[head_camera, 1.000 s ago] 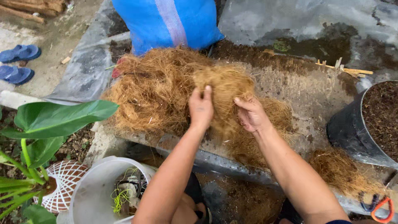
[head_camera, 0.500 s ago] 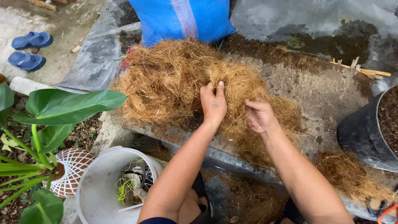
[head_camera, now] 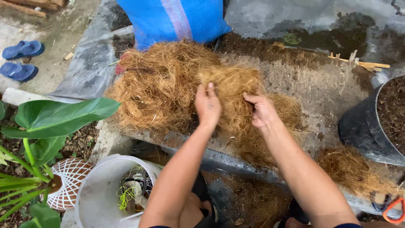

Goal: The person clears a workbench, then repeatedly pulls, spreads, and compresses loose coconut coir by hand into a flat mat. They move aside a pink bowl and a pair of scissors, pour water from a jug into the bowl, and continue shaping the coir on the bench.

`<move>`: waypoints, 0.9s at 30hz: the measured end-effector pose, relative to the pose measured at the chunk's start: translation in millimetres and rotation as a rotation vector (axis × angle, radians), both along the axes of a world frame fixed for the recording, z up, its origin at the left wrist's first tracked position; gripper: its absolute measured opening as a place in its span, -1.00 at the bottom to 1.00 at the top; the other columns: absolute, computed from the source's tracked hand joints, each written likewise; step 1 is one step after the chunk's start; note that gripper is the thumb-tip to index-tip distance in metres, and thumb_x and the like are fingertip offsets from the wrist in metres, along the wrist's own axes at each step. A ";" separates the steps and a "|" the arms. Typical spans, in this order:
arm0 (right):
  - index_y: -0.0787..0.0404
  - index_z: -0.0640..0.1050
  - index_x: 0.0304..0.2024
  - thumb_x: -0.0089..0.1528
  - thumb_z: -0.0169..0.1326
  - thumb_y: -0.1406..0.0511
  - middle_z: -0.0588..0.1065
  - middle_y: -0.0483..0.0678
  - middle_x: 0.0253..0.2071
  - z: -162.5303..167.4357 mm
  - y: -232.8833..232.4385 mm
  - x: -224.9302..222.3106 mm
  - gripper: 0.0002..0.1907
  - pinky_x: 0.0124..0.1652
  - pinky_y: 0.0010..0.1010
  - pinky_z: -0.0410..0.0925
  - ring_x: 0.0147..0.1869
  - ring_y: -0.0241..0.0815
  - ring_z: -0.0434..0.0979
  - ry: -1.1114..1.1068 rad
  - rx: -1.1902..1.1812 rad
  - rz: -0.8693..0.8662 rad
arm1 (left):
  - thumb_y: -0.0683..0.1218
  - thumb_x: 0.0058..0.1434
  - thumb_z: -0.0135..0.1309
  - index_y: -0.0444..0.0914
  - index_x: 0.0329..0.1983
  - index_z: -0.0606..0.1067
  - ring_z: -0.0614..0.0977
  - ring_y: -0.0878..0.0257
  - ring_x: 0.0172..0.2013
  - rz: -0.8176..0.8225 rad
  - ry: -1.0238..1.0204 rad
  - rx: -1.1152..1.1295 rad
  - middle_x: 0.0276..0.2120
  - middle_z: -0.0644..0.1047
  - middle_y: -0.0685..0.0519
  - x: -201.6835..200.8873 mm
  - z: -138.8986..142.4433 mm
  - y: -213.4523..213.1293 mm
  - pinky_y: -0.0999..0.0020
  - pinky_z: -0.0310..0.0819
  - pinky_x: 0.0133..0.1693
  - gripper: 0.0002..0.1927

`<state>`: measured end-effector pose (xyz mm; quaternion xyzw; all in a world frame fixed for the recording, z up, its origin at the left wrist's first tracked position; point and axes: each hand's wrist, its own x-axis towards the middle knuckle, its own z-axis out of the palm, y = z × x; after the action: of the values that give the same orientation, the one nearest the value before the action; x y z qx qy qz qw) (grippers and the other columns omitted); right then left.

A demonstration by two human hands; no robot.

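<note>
Head view: tuft of coir fibre (head_camera: 232,90) was held up off larger fibre heap (head_camera: 160,90), on grey slab (head_camera: 325,90) — long axis roughly vertical in frame, running from top edge near blue sack (head_camera: 173,21) down toward person. Tuft was golden-brown, wiry, loose strands fraying outward. Left hand (head_camera: 207,105) was clamped on tuft's left side, right hand (head_camera: 262,110) pinched on right side — fingers curled into fibres. Black pot of soil (head_camera: 375,126) was seen at right, white bucket (head_camera: 99,196) below left.

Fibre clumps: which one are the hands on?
The lighter tan clump at the centre, gripped by left hand and right hand. The big pile and small right clump lie untouched.
</note>
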<state>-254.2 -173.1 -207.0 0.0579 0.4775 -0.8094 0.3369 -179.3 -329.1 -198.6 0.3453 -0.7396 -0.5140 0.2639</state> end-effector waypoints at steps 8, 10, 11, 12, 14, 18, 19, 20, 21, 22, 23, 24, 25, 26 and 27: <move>0.13 0.44 0.17 0.14 0.17 0.34 0.49 0.08 0.21 17.8 55.4 -15.7 -0.48 0.22 0.03 0.30 0.35 0.02 0.43 -0.053 0.125 -0.053 | 0.07 0.56 -0.14 -0.32 -0.02 0.51 0.60 0.00 -0.10 0.169 -0.080 -0.324 -0.16 0.59 -0.16 10.8 7.6 -77.7 0.03 0.45 0.06 -0.63; 0.14 0.46 0.18 0.09 0.20 0.27 0.47 0.07 0.27 25.9 82.4 -27.5 -0.43 0.30 0.12 0.20 0.44 0.05 0.35 -0.056 0.244 -0.133 | 0.08 0.46 -0.12 -0.21 0.11 0.49 0.59 0.06 -0.13 0.232 -0.177 -0.405 -0.13 0.57 -0.09 15.5 14.8 -110.7 0.03 0.47 -0.08 -0.64; 0.19 0.50 0.17 0.06 0.22 0.23 0.47 0.09 0.28 27.8 97.9 -35.4 -0.40 0.33 0.14 0.18 0.46 0.09 0.33 -0.059 0.300 -0.170 | 0.07 0.43 -0.08 -0.22 0.09 0.48 0.59 0.09 -0.14 0.218 -0.206 -0.435 -0.12 0.56 -0.06 17.1 18.6 -128.1 0.03 0.47 -0.09 -0.67; 0.15 0.52 0.18 0.10 0.21 0.21 0.46 0.04 0.26 28.6 114.6 -45.9 -0.43 0.28 0.12 0.14 0.41 0.03 0.34 -0.011 0.289 -0.208 | 0.05 0.41 -0.05 -0.22 0.06 0.47 0.60 0.12 -0.15 0.204 -0.240 -0.467 -0.11 0.55 -0.04 20.0 21.7 -143.8 0.02 0.48 -0.10 -0.69; 0.16 0.55 0.12 0.13 0.23 0.22 0.50 0.02 0.18 28.0 149.8 -67.1 -0.51 0.22 0.04 0.21 0.30 -0.02 0.42 0.070 0.229 -0.303 | 0.03 0.48 -0.04 -0.14 0.05 0.51 0.62 0.10 -0.12 0.266 -0.332 -0.449 -0.08 0.55 0.00 21.5 24.7 -167.0 0.04 0.50 -0.05 -0.77; 0.25 0.58 0.07 0.24 0.21 0.26 0.58 0.01 0.04 27.3 214.7 -97.0 -0.63 0.13 -0.13 0.45 0.13 -0.07 0.59 0.227 0.095 -0.362 | -0.11 0.33 0.17 -0.23 0.19 0.42 0.56 -0.18 -0.06 0.372 -0.333 -0.854 -0.01 0.45 -0.17 21.6 29.3 -189.2 -0.05 0.44 -0.08 -0.62; 0.27 0.57 0.10 0.28 0.19 0.26 0.57 0.02 0.04 28.0 228.3 -101.5 -0.64 0.11 -0.13 0.47 0.11 -0.06 0.60 0.253 0.011 -0.331 | -0.14 0.29 0.19 -0.24 0.24 0.40 0.55 -0.19 -0.04 0.383 -0.298 -0.872 0.00 0.43 -0.18 18.1 29.1 -187.1 -0.04 0.42 -0.06 -0.54; 0.29 0.56 0.13 0.32 0.18 0.27 0.57 0.03 0.04 27.4 238.6 -103.7 -0.64 0.09 -0.13 0.48 0.09 -0.05 0.60 0.277 -0.072 -0.299 | -0.15 0.30 0.19 -0.26 0.29 0.34 0.52 -0.18 0.03 0.388 -0.293 -0.857 0.05 0.42 -0.18 14.1 26.8 -182.6 -0.05 0.38 0.00 -0.49; 0.28 0.54 0.16 0.32 0.17 0.27 0.57 0.02 0.06 25.5 245.7 -104.5 -0.62 0.11 -0.15 0.49 0.11 -0.07 0.61 0.296 -0.067 -0.301 | -0.16 0.32 0.20 -0.28 0.35 0.29 0.49 -0.16 0.10 0.395 -0.287 -0.841 0.10 0.40 -0.19 10.0 23.8 -177.3 -0.06 0.35 0.06 -0.43; 0.28 0.53 0.19 0.33 0.17 0.28 0.57 0.01 0.07 24.2 250.8 -105.2 -0.60 0.14 -0.16 0.50 0.12 -0.08 0.62 0.318 -0.064 -0.302 | -0.16 0.33 0.20 -0.30 0.40 0.23 0.46 -0.14 0.16 0.405 -0.279 -0.825 0.15 0.38 -0.19 5.8 21.1 -171.7 -0.06 0.31 0.12 -0.37; 0.28 0.51 0.23 0.34 0.16 0.28 0.57 0.00 0.09 22.5 253.7 -105.7 -0.59 0.16 -0.18 0.51 0.14 -0.10 0.63 0.341 -0.062 -0.302 | -0.19 0.32 0.19 -0.30 0.45 0.17 0.39 -0.15 0.24 0.402 -0.264 -0.878 0.25 0.30 -0.23 1.8 16.3 -164.9 -0.11 0.25 0.18 -0.31; 0.27 0.50 0.24 0.35 0.16 0.28 0.57 -0.01 0.08 20.3 254.9 -105.5 -0.57 0.13 -0.17 0.50 0.12 -0.10 0.62 0.352 -0.069 -0.266 | -0.22 0.31 0.18 -0.30 0.51 0.11 0.32 -0.16 0.31 0.395 -0.250 -0.931 0.35 0.22 -0.26 -0.7 11.2 -156.2 -0.16 0.20 0.23 -0.24; 0.27 0.48 0.26 0.35 0.15 0.28 0.56 -0.02 0.07 17.7 255.0 -104.7 -0.56 0.11 -0.16 0.48 0.10 -0.10 0.61 0.361 -0.075 -0.231 | -0.25 0.31 0.17 -0.30 0.56 0.04 0.25 -0.17 0.38 0.386 -0.239 -0.984 0.45 0.14 -0.29 -1.2 6.6 -147.5 -0.21 0.14 0.29 -0.17; 0.26 0.47 0.28 0.36 0.14 0.28 0.56 -0.02 0.06 15.7 255.1 -104.1 -0.55 0.09 -0.15 0.47 0.08 -0.11 0.60 0.370 -0.082 -0.194 | -0.30 0.26 0.10 -0.30 0.59 -0.02 0.16 -0.17 0.44 0.358 -0.256 -1.021 0.48 0.04 -0.30 -0.5 3.9 -140.5 -0.26 0.07 0.34 -0.13; 0.26 0.47 0.29 0.35 0.13 0.28 0.56 -0.03 0.06 13.9 255.1 -103.8 -0.54 0.09 -0.15 0.48 0.08 -0.11 0.61 0.367 -0.078 -0.197 | -0.35 0.21 0.03 -0.29 0.61 -0.08 0.07 -0.17 0.50 0.329 -0.271 -1.058 0.51 -0.06 -0.31 0.8 3.0 -134.8 -0.32 0.00 0.39 -0.08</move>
<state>-358.0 81.9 -193.1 -0.0572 0.4913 -0.8531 0.1657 -178.5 -463.9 -195.7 0.3396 -0.8601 0.0230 0.3800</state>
